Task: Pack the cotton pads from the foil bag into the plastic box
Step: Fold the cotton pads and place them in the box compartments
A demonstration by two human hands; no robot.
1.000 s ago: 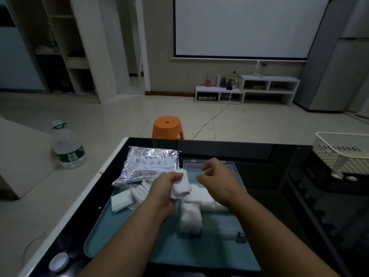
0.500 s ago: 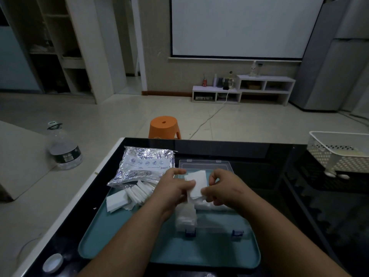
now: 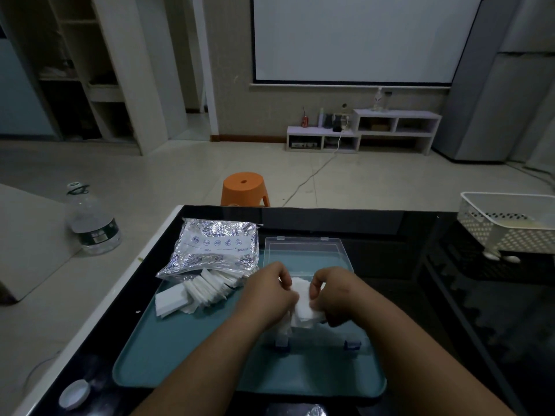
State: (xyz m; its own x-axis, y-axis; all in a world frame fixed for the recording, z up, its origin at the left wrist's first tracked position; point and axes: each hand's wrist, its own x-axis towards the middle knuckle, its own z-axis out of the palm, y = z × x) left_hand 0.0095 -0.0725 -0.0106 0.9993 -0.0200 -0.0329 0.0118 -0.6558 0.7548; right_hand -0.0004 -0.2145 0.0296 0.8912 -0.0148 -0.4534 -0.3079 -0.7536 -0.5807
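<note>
1. The left hand [image 3: 267,295] and right hand [image 3: 339,295] are pinching a stack of cotton pads [image 3: 304,309] with curled fingers, over the clear plastic box [image 3: 303,246].
2. The foil bag [image 3: 216,247] is lying just left of the box, with loose pads [image 3: 198,292] spilling from its mouth.

I've one head cam only: wide, facing forward-down, close over the tray [image 3: 186,358], room beyond.

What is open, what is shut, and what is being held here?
Foil bag: open, lying flat, pads spilling out.
Box: lid open, laid back.
Held pads: pinched over the box.
Loose pads: fanned out on the tray by the bag.
Left hand: holds pads.
Right hand: holds pads.
Bottle: upright on the floor.
</note>
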